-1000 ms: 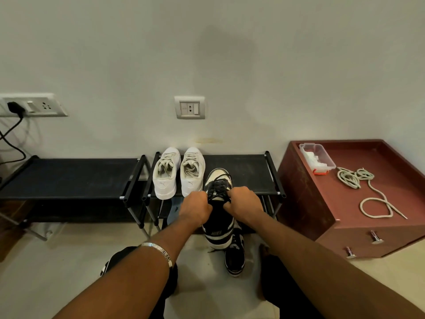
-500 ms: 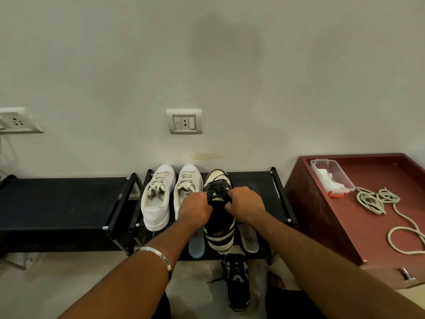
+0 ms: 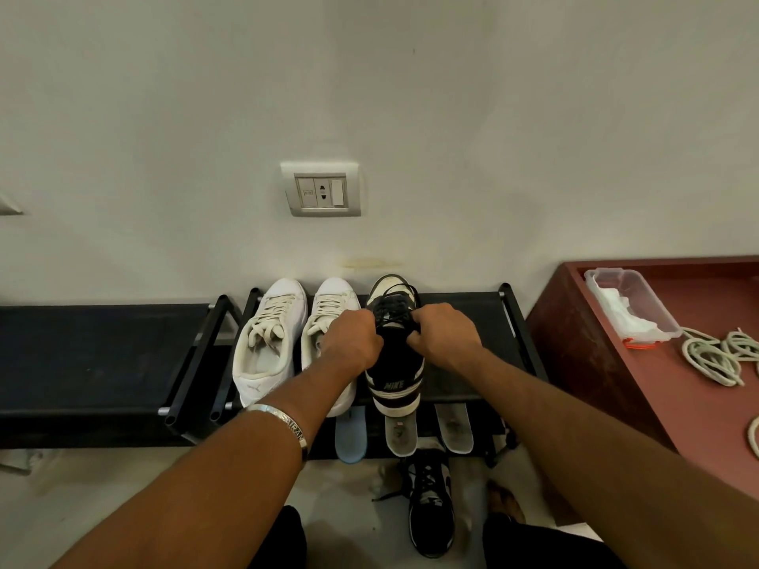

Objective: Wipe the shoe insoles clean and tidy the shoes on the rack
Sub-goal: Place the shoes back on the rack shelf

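Black-and-white shoe (image 3: 395,363) sits on the rack's (image 3: 464,322) top shelf, right of the white pair (image 3: 295,342) — left hand (image 3: 352,340) and right hand (image 3: 445,334) both grip its laces; three insoles (image 3: 400,435) lie below

Wall socket (image 3: 321,190); cabinet (image 3: 616,355): plastic box (image 3: 632,305), maybe tissues; rope (image 3: 714,355)

head cam | worn high; faces forward-down at wall and shoe rack (image 3: 460,305) | close; arms enter from below
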